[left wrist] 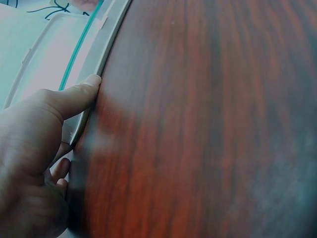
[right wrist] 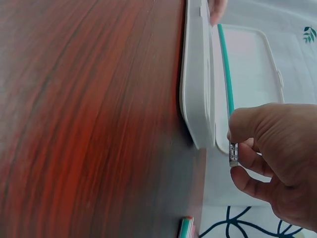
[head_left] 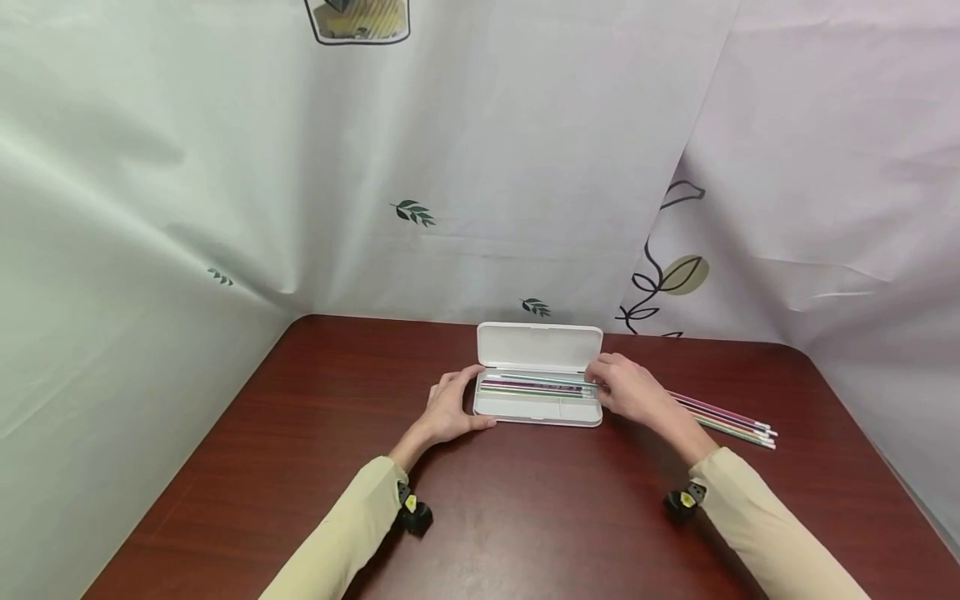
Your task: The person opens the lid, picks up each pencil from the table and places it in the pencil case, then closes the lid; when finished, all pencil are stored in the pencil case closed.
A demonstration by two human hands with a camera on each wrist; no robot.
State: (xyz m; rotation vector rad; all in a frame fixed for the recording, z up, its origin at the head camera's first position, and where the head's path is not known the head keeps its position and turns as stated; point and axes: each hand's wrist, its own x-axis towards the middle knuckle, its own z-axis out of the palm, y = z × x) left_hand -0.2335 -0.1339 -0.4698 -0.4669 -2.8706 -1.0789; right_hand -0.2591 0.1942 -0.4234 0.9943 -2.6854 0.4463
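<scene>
A white pencil case (head_left: 517,409) lies unfolded at the table's far side, its lid (head_left: 538,345) leaning back. My left hand (head_left: 448,408) grips the case's left end, thumb on the front edge and fingers at the back corner. In the right wrist view, my right hand (right wrist: 275,148) pinches a teal pencil (right wrist: 226,69) close to its metal ferrule and eraser. That pencil stretches lengthwise over the case, in front of the raised lid. Several pencils (head_left: 528,389) lie side by side in the tray, their right ends partly hidden by my right fingers.
Several more pencils (head_left: 731,423) lie in a loose bundle right of the case, partly behind my right forearm. The dark red wooden table (head_left: 495,508) ends at a pale cloth backdrop (head_left: 517,167) printed with leaves, close behind the lid.
</scene>
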